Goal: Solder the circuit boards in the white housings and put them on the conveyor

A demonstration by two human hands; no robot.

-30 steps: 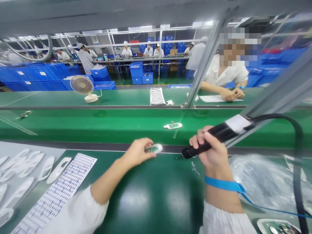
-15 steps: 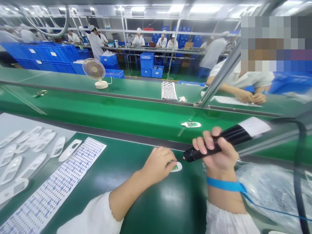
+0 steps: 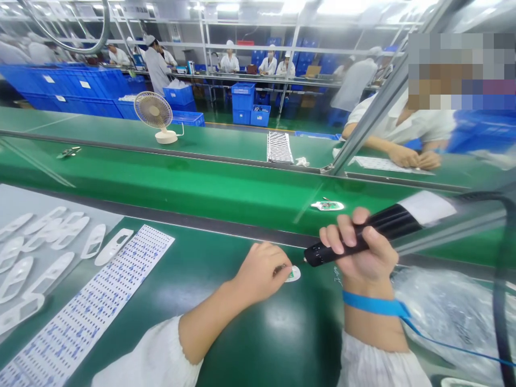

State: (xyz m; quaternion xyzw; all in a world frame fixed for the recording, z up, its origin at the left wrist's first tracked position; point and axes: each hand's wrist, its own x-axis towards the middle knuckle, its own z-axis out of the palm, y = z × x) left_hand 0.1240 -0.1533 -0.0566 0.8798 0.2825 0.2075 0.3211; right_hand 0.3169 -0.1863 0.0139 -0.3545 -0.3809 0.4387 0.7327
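My left hand [image 3: 262, 271] is closed with bent fingers on a small white plastic housing [image 3: 297, 273] lying on the green bench; a green circuit board shows inside it, and the fingers cover most of the piece. My right hand [image 3: 365, 252] is wrapped round a black electric screwdriver [image 3: 387, 226], tilted with its tip down to the left. The tip is just right of the housing and a little above it, apart from it. A blue wrist strap [image 3: 368, 303] circles my right wrist.
White housing shells [image 3: 52, 236] lie on a grey sheet at left, beside a printed label sheet [image 3: 92, 301]. A clear plastic bag [image 3: 443, 317] and a black cable [image 3: 502, 317] are at right. Another housing [image 3: 327, 206] lies on the green belt [image 3: 201, 188]. A co-worker's hands [image 3: 415, 158] work across it.
The housing on the belt has travelled to the right, and so has the small part at far left. My left fingers have shifted slightly on their housing. The screwdriver is almost unmoved.
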